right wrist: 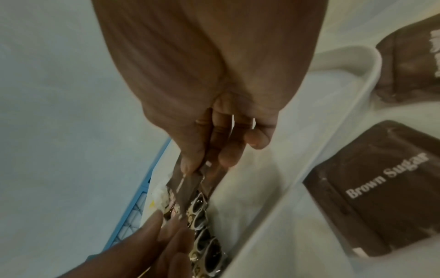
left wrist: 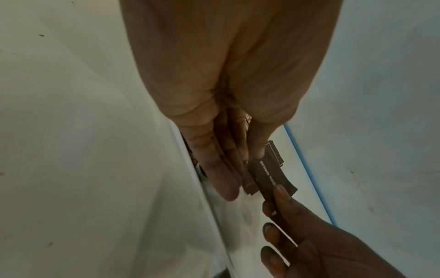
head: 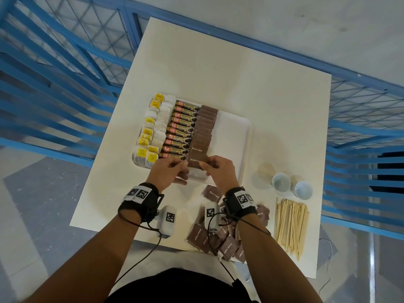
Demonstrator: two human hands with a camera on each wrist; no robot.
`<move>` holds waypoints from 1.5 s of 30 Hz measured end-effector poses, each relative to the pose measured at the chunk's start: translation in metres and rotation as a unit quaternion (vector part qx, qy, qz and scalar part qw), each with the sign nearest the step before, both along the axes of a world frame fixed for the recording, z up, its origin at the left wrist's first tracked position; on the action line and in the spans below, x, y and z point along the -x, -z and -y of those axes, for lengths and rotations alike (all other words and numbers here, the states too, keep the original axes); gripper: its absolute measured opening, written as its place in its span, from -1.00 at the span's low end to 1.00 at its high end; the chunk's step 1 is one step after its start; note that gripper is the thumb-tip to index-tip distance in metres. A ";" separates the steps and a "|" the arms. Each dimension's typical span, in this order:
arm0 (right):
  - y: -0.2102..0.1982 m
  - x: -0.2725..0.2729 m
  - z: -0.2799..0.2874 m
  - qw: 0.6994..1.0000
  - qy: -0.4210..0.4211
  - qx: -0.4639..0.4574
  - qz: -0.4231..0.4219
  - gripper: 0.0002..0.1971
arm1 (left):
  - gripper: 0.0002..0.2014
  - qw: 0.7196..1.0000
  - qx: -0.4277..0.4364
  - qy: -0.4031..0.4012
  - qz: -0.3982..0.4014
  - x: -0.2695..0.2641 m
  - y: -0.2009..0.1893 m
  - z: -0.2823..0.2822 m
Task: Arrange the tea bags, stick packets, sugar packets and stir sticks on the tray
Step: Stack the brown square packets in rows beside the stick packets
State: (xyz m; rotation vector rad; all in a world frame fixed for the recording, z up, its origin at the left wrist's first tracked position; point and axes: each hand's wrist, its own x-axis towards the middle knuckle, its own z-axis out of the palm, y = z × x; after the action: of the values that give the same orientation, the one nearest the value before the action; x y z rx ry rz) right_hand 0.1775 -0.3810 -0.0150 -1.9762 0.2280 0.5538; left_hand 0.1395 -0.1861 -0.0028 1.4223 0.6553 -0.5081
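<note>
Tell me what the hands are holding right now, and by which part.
Both hands hold one brown sugar packet over the tray: left hand pinches its left end, right hand its right end.

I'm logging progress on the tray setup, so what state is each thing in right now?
tea bags: lined up at the tray's left
stick packets: in a row on the tray
sugar packets: row partly laid
held sugar packet: pinched by left hand and right hand
loose sugar packets: heaped on the table
stir sticks: off the tray
cups: on their sides
</note>
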 end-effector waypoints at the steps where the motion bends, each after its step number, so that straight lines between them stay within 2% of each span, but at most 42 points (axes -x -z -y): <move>1: 0.003 -0.001 -0.001 1.000 0.019 0.015 0.008 -0.89 | -0.85 1.000 -0.004 -0.003 -0.005 0.001 0.000 -0.001; 4: 0.010 -0.005 -0.005 0.995 0.057 0.072 0.023 -0.89 | -0.86 1.000 -0.020 -0.002 -0.015 0.003 0.000 -0.005; 9: 0.014 -0.006 -0.017 0.990 0.062 0.125 0.017 -0.83 | -0.87 0.999 -0.025 0.009 -0.020 0.006 -0.004 -0.016; 23: 0.009 -0.004 -0.034 0.979 0.124 0.159 0.017 -0.73 | -0.84 0.993 -0.071 0.092 0.011 -0.002 -0.002 -0.037; 25: 0.005 -0.001 -0.034 0.978 0.134 0.160 0.021 -0.76 | -0.85 0.992 -0.072 0.102 0.017 -0.003 -0.005 -0.037; 29: -0.002 0.012 -0.027 0.980 0.139 0.138 0.042 -0.95 | -0.85 0.987 -0.072 0.140 0.031 -0.006 -0.010 -0.033; 31: -0.009 0.023 -0.019 0.983 0.134 0.115 0.045 -0.97 | -0.85 0.982 -0.078 0.170 0.039 -0.007 -0.009 -0.028; 35: -0.026 0.058 0.002 0.984 0.158 0.070 0.038 -0.92 | -0.87 0.966 -0.089 0.240 0.045 0.002 -0.006 -0.012; 40: -0.037 0.107 0.035 0.983 0.138 0.112 0.047 -0.90 | -0.91 0.931 -0.113 0.341 0.071 0.026 -0.009 0.014; 42: -0.040 0.126 0.049 0.986 0.098 0.134 0.037 -0.89 | -0.81 0.904 -0.135 0.395 0.091 0.037 -0.007 0.027; 45: -0.042 0.151 0.068 0.987 0.025 0.157 -0.006 -0.78 | -0.45 0.848 -0.192 0.481 0.112 0.056 -0.005 0.045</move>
State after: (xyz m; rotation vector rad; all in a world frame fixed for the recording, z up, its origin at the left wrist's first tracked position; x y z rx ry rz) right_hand 0.0265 -0.4491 0.0271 -2.2641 0.3920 0.5220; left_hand 0.0831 -0.2312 0.0020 2.1291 -0.2298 -1.0028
